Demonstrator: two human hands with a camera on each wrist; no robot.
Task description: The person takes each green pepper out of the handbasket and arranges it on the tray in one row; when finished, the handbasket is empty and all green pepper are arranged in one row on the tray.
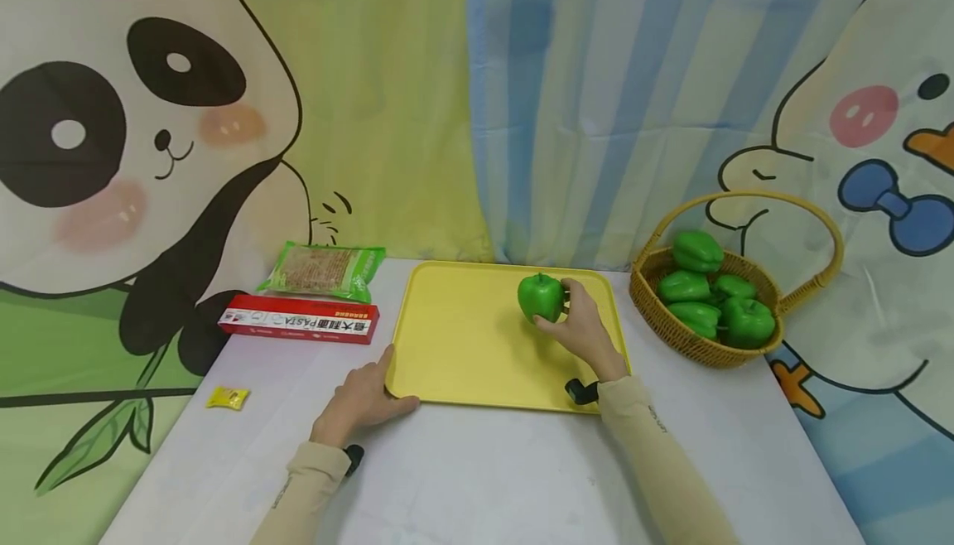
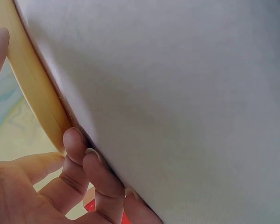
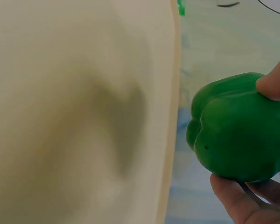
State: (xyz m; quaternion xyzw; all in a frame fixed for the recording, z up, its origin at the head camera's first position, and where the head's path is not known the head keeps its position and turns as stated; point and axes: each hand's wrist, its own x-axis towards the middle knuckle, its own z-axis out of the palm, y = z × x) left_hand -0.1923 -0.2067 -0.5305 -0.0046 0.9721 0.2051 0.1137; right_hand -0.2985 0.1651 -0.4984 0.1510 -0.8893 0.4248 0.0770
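A green bell pepper is held over the right part of a yellow tray. My right hand grips it from its right side, thumb on one side and fingers on the other. In the right wrist view the pepper hangs apart from the tray, whose surface carries a shadow. My left hand rests at the tray's near left corner, thumb along the front edge and fingers by the left edge. The left wrist view has the fingertips against the white tabletop beside the tray rim.
A wicker basket holding several green bell peppers stands right of the tray, its handle arching up. Left lie a green-edged bag, a red pasta box and a small yellow packet. A printed curtain closes off the back.
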